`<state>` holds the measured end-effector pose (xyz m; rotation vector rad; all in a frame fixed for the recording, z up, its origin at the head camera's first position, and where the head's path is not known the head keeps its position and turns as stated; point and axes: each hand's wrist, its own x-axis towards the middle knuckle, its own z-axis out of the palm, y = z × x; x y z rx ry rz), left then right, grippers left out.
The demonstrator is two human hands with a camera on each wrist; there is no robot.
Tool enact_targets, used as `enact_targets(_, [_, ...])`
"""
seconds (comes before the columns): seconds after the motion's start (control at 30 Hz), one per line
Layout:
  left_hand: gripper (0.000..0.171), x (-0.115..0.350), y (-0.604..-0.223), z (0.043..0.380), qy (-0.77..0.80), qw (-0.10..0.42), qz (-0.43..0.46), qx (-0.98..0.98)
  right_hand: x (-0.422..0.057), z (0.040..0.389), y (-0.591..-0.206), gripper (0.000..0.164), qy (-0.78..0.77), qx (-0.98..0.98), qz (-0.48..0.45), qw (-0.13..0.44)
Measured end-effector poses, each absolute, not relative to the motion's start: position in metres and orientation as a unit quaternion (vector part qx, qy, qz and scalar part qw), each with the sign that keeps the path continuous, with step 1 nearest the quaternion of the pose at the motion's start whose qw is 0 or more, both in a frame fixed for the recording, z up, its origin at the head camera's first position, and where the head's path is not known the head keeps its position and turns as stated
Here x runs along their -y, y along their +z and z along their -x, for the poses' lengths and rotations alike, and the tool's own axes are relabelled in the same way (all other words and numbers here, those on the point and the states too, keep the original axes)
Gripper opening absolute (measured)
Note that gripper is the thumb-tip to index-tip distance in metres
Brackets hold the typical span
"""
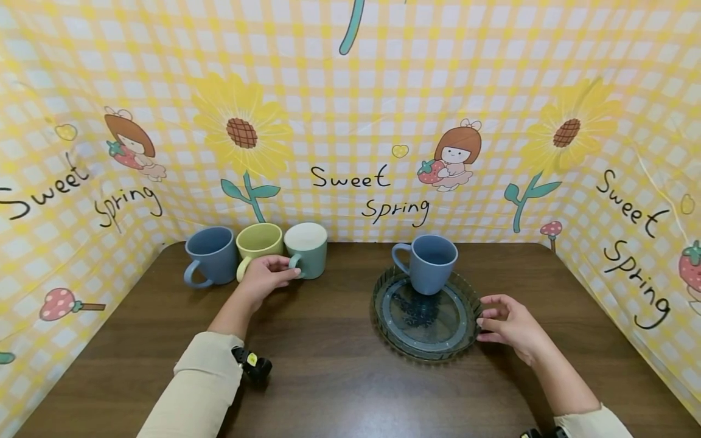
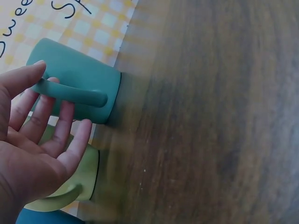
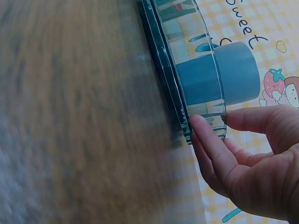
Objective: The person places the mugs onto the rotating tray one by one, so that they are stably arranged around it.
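In the head view my left hand (image 1: 266, 278) is at a teal mug (image 1: 308, 255) with a pale inside. Thumb and fingers close round the mug's handle (image 2: 74, 93) in the left wrist view. Left of it stand a yellow-green mug (image 1: 260, 239), partly behind my hand, and a dark blue mug (image 1: 210, 258). On the right, a clear dark glass tray (image 1: 421, 353) with a ribbed rim bears a blue mug (image 1: 429, 267) near its far edge. My right hand (image 1: 512, 325) touches the tray's right side with loosely bent fingers, fingertips at rim and base in the right wrist view.
A brown wooden table (image 1: 328, 389) lies under everything. Yellow checked cloth (image 1: 350, 109) with flowers and lettering hangs behind and at both sides, close behind the mugs. A small black camera (image 1: 253, 365) is strapped to the left wrist.
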<state>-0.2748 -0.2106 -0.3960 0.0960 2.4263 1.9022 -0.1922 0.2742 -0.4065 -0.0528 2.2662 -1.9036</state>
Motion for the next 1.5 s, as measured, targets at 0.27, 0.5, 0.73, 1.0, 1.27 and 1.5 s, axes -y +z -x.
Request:
enact_targets(0.27, [0.039,0.213,-0.394,0.276,0.596,0.043,-0.012,-0.802,-0.274,0.192,-0.407,0.053,-0.641,-0.762,0.016,0.091])
enact_targets(0.5, [0.033,0.208,-0.377,0.265,0.590,0.056,-0.012,-0.806,-0.274,0.192,-0.407,0.053,-0.643,-0.761,0.017,0.090])
enact_targets(0.73, [0.034,0.213,-0.393,0.274,0.567,0.041,-0.026,-0.822,-0.273,0.190,-0.406,0.053,-0.640,-0.763,0.015,0.094])
enact_targets(1.0, [0.033,0.213,-0.395,0.271,0.577,0.043,-0.033,-0.815,-0.274,0.190,-0.406,0.053,-0.641,-0.762,0.020,0.094])
enact_targets(1.27, [0.031,0.203,-0.400,0.268,0.640,0.039,-0.039,-0.766,-0.274,0.190,-0.406,0.052,-0.638,-0.764,0.022,0.091])
enact_targets(1.5, [0.029,0.196,-0.410,0.267,0.685,0.007,-0.029,-0.728,-0.274,0.190,-0.407,0.052,-0.638,-0.764,0.020,0.093])
